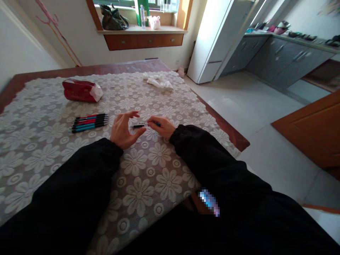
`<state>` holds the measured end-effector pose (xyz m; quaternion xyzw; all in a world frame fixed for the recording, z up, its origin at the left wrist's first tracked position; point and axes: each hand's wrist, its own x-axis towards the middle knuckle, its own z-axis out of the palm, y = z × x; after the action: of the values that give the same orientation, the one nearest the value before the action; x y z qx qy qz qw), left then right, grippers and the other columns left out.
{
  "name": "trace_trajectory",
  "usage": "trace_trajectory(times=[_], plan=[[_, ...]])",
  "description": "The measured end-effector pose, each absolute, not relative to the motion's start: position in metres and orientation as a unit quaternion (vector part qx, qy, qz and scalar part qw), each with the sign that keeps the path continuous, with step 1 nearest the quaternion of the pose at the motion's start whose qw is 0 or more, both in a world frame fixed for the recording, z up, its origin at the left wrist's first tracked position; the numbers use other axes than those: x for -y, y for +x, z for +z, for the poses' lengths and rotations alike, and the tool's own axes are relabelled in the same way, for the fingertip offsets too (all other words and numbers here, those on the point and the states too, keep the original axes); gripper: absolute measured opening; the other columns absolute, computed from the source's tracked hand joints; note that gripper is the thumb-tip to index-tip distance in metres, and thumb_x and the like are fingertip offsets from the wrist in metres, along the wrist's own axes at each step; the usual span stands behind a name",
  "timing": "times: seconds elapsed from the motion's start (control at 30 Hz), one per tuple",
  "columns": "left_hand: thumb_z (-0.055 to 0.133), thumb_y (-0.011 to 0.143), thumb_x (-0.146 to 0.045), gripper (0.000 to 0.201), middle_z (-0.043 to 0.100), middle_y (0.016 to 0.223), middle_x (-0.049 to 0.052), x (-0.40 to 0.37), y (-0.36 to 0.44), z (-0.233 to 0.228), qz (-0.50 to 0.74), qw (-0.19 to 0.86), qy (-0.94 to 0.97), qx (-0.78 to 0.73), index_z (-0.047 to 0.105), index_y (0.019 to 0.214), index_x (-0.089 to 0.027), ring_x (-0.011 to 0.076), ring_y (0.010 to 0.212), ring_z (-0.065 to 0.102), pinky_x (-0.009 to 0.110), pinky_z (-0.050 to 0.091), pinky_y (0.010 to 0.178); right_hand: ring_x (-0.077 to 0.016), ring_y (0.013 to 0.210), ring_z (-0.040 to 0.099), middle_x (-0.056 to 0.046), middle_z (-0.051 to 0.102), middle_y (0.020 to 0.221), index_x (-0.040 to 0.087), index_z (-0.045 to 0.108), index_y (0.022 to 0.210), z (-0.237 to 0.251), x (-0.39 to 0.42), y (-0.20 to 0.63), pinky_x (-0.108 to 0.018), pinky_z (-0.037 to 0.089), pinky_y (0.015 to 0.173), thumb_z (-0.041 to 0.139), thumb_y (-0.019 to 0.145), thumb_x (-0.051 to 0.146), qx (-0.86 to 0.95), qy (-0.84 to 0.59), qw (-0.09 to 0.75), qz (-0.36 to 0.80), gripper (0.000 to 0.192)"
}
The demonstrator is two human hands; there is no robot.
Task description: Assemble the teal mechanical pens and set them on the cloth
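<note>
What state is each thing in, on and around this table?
Left hand: open, fingers spread
Right hand: closed on blue pen piece
Black pen piece: between the hands, joined or separate unclear
Pens: lying side by side
Red pouch: lying down, open or shut unclear
White wrapping: crumpled
Tablecloth: spread out
Dark bag: slumped
Bottle: upright
Drawers: shut
Fridge: shut

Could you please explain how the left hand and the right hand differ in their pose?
The left hand is open, its thumb and fingers spread apart; the right hand is closed, its fingers curled.
The left hand seems to grip nothing; the right hand holds a blue pen part.
Both are bare, with black sleeves at the wrists.
</note>
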<state>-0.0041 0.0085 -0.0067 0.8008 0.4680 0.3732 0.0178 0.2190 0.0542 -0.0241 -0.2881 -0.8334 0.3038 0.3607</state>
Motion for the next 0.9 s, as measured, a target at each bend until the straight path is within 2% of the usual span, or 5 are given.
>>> trace_trajectory(times=[0.27,0.4,0.53,0.67,0.9], plan=[[0.055,0.093,-0.028,0.037,0.066,0.136,0.010,-0.017,-0.007,-0.013,0.209,-0.002,0.813,-0.544,0.066,0.127,-0.023,0.0358,0.128,0.056,0.054,0.046,0.107,-0.0123,0.074,0.051,-0.001,0.063,0.085,0.018,0.064,0.096,-0.022,-0.066,0.231,-0.026,0.038,0.075,0.046,0.099,0.041,0.852,-0.287,0.337,0.279,0.029],[0.053,0.097,-0.034,0.026,0.072,0.118,0.009,-0.021,-0.011,-0.016,0.230,0.009,0.813,-0.535,0.073,0.109,-0.023,0.0330,0.114,0.062,0.050,0.050,0.101,-0.0124,0.075,0.052,-0.001,0.064,0.086,0.019,0.065,0.096,-0.020,-0.064,0.233,-0.026,0.037,0.075,0.045,0.099,0.037,0.864,-0.300,0.317,0.250,0.026],[0.053,0.097,-0.031,0.026,0.074,0.104,0.009,-0.021,-0.012,-0.016,0.279,0.047,0.789,-0.545,0.069,0.115,-0.021,0.0290,0.100,0.065,0.043,0.053,0.088,-0.0126,0.074,0.050,-0.001,0.064,0.086,0.019,0.065,0.096,-0.019,-0.062,0.233,-0.026,0.036,0.073,0.046,0.099,0.036,0.866,-0.322,0.304,0.231,0.026],[0.048,0.100,-0.024,0.033,0.075,0.103,0.005,-0.018,-0.010,-0.014,0.338,0.056,0.790,-0.509,0.064,0.129,-0.024,0.0243,0.100,0.065,0.036,0.052,0.085,-0.0125,0.075,0.050,-0.002,0.065,0.087,0.019,0.066,0.096,-0.019,-0.062,0.234,-0.026,0.036,0.075,0.046,0.099,0.033,0.868,-0.330,0.296,0.225,0.024],[0.051,0.098,-0.019,0.028,0.074,0.102,0.005,-0.013,-0.008,-0.011,0.366,0.040,0.801,-0.472,0.066,0.121,-0.022,0.0219,0.094,0.065,0.035,0.052,0.084,-0.0127,0.073,0.049,-0.002,0.064,0.086,0.019,0.066,0.096,-0.019,-0.061,0.234,-0.026,0.035,0.073,0.046,0.099,0.034,0.868,-0.342,0.287,0.216,0.025]])
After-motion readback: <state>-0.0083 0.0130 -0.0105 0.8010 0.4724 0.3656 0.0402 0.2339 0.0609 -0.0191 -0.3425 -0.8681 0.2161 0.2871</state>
